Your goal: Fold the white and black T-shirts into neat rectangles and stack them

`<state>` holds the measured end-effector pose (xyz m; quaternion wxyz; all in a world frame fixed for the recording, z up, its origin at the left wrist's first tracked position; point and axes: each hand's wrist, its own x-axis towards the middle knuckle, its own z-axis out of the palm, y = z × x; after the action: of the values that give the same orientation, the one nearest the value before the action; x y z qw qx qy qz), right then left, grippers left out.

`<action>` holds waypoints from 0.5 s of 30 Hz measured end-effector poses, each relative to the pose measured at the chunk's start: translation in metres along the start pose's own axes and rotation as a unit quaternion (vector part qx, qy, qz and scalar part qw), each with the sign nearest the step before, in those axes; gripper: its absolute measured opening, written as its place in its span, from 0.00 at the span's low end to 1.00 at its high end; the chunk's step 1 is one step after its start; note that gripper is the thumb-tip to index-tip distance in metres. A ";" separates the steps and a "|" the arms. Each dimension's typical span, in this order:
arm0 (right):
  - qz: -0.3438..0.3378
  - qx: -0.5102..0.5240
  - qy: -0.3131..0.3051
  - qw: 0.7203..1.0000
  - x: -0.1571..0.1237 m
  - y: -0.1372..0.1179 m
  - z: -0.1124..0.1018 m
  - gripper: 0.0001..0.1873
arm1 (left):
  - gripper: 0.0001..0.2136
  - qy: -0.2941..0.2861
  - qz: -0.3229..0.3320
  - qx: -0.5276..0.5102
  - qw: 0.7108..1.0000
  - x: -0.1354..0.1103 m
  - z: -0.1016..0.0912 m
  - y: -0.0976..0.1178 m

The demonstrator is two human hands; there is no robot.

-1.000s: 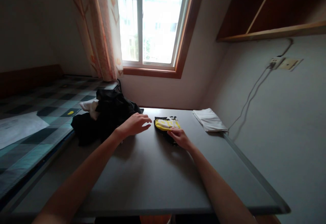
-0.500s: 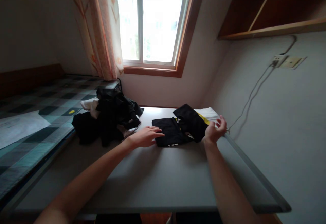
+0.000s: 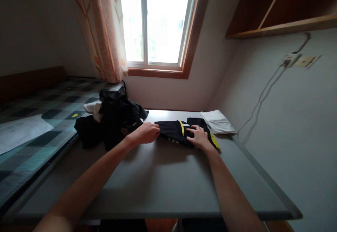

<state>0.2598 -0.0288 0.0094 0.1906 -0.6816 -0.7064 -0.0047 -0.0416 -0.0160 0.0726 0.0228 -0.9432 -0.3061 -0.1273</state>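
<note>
A black garment [image 3: 171, 129] with yellow and white trim lies partly folded on the grey table [image 3: 163, 182]. My left hand [image 3: 147, 133] is closed on its left edge, pinching the cloth and lifting it slightly. Across the garment's right part rests my right hand [image 3: 198, 137], fingers spread over the fabric by a yellow stripe. A yellow-edged end of the cloth sticks out to the right of that hand. What kind of garment it is, I cannot tell.
Left of my left hand lies a heap of dark clothes [image 3: 113, 119] with a white piece. A folded white cloth [image 3: 218, 121] sits at the table's back right corner. The checked bed [image 3: 55, 98] with a paper sheet [image 3: 23, 133] adjoins on the left; a wall stands right.
My right hand has moved left onto the garment, whose right part now lies flatter, uncovering more of the white cloth. My left hand has closed on the left edge.
</note>
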 end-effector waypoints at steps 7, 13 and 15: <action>-0.057 -0.015 -0.021 0.998 0.001 -0.017 -0.018 0.11 | 0.12 0.050 -0.176 0.131 0.974 -0.002 -0.022 -0.013; 0.000 0.354 -0.078 0.932 0.003 -0.026 -0.029 0.13 | 0.14 0.119 -0.285 0.166 0.936 -0.008 -0.019 -0.028; 0.042 0.532 -0.098 0.840 0.004 -0.031 -0.027 0.14 | 0.12 0.161 -0.270 0.151 0.937 -0.009 -0.016 -0.032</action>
<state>0.2366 -0.0348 0.0437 0.4533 -0.5014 -0.5864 0.4464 -0.0709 0.0033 0.0849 0.1790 -0.7771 -0.5575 -0.2308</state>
